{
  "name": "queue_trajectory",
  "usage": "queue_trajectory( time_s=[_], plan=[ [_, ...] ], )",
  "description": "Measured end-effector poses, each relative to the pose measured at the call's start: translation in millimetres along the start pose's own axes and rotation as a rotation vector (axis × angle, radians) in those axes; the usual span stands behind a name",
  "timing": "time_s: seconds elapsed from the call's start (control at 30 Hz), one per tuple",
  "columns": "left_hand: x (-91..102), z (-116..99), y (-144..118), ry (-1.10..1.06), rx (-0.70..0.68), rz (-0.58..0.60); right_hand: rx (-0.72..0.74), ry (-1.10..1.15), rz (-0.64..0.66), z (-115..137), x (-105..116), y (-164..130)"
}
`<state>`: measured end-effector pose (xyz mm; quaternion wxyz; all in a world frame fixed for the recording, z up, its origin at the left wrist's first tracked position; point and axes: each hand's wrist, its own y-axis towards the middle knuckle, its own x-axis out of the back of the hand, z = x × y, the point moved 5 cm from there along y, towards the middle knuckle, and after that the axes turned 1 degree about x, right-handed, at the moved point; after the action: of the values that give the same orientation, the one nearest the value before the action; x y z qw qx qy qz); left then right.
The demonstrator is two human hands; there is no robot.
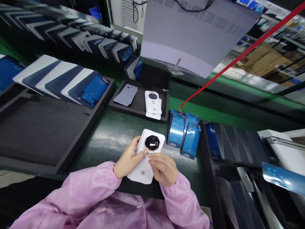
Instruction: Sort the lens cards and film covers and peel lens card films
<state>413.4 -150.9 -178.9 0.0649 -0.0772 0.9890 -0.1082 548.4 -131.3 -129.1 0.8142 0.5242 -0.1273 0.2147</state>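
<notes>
A white phone back cover (143,173) with a black octagonal camera ring (152,142) lies before me, with what looks like another white panel partly under it. My left hand (130,158) is closed on the cover's left side, thumb across its front just below the ring. From the right, my right hand (165,168) pinches at a tiny pale thing beside the left thumb, too small to make out. A round pale mark (142,172) shows lower on the cover.
Blue-filmed panels (190,140) are stacked to the right. A black tray (139,112) behind holds white covers (153,105) and grey ones (126,94). Panels stand in a left tray (95,109) and a rear row. A red strap (228,66) slants across; a right tray holds dark panels (238,144).
</notes>
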Motion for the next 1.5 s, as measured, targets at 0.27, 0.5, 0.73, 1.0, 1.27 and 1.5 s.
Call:
queue_trajectory(
  time_s=[0.27, 0.5, 0.73, 1.0, 1.27, 1.5],
  plan=[
    [0.6, 2.0, 0.4, 0.013, -0.002, 0.005, -0.005, -0.038, 0.02, -1.0, -0.7, -0.3],
    [2.3, 3.0, 1.0, 0.016, -0.012, -0.004, 0.018, -0.117, -0.003, -1.3, -0.2, 2.2],
    [1.1, -0.1, 0.0, 0.001, 0.024, -0.014, -0.012, -0.216, -0.013, -5.3, 2.1, -0.1],
    [2.0, 2.5, 0.8, -0.011, -0.019, -0.009, 0.044, -0.155, 0.024, -2.0, -1.0, -0.8],
    [1.4, 2.9, 0.3, -0.029, -0.012, 0.0, 0.05, -0.135, 0.02, -1.9, -0.9, -1.6],
    [1.7, 0.2, -0.1, -0.02, 0.015, -0.033, 0.018, -0.196, 0.006, -3.9, 0.6, -1.6]
  ],
)
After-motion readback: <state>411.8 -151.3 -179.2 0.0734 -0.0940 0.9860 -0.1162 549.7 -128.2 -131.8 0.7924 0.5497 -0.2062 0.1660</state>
